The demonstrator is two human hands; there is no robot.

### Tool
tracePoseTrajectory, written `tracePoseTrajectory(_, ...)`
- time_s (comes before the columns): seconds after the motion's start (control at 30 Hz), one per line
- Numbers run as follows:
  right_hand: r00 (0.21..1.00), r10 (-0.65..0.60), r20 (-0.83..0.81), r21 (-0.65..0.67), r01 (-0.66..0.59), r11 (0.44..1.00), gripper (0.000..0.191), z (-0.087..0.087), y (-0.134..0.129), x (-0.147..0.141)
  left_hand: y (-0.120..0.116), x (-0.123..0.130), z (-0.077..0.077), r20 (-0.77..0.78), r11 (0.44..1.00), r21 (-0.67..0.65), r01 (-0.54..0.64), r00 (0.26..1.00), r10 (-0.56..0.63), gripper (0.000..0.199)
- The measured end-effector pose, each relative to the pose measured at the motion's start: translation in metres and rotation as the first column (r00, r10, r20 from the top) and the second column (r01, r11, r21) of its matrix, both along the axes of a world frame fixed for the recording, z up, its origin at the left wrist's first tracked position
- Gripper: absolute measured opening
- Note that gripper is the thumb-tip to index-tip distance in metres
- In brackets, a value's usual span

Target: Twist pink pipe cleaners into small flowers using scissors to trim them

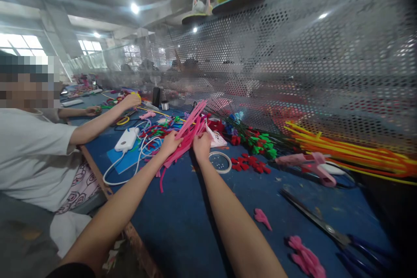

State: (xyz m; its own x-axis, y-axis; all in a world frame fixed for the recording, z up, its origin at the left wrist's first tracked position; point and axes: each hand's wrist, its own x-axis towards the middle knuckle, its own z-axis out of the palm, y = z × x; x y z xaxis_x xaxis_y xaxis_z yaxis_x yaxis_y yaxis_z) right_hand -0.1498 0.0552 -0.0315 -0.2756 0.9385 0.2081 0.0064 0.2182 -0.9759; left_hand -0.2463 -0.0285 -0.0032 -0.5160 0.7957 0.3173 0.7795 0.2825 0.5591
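The left hand is closed around part of a bundle of pink strips, which lies at the middle of the table, its upper ends slanting up to the right. The right hand is curled against the right side of the same bundle; its fingertips are hidden, so I cannot tell whether it grips any strips. One loose strip end bends down onto the table on the near left.

Just right of the right hand is a white packet with a drawing on it, and below that a round dish with a white rim. Red flowers lie to the right of the dish, with green flowers beyond them.

Left of the left hand, a white box with a white cord sits over a blue sheet.

Farther right are a pink glue gun and a pile of orange and yellow stems. On the near right lie scissors and two pink pieces.

At the far left, a co-worker in a white shirt reaches over the table, a yellow thing at the hand. A mesh screen runs along the far side.
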Motion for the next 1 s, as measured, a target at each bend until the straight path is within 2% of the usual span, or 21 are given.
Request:
tracePoseTrajectory(0.17, 0.977, -0.056, 0.203, 0.065, 0.044, 0.997, 0.036, 0.006, -0.014, 0.005, -0.001, 0.001, -0.002, 0.053, 1.000, 0.003, 0.022, 0.998, -0.022, 0.012)
tracePoseTrajectory(0.33, 0.968, -0.038, 0.249, 0.116, 0.009, 0.993, 0.034, 0.005, -0.013, 0.006, -0.003, 0.003, 0.001, 0.012, 0.995, 0.009, 0.098, 0.995, -0.098, 0.018)
tracePoseTrajectory(0.6, 0.979, 0.071, 0.190, 0.064, -0.085, 0.994, 0.029, -0.002, 0.007, 0.000, -0.003, 0.004, 0.004, -0.053, 0.986, -0.049, 0.159, 0.985, -0.161, 0.009)
tracePoseTrajectory(0.8, 0.983, 0.121, 0.138, -0.028, -0.118, 0.993, 0.029, -0.007, 0.008, -0.003, 0.000, -0.001, 0.001, -0.053, 0.992, -0.033, 0.126, 0.990, -0.127, 0.008)
tracePoseTrajectory(1.0, 0.986, 0.159, -0.041, -0.140, -0.163, 0.977, 0.031, -0.007, 0.013, -0.004, 0.000, -0.002, 0.000, -0.042, 0.997, 0.025, 0.071, 0.997, -0.070, 0.012)
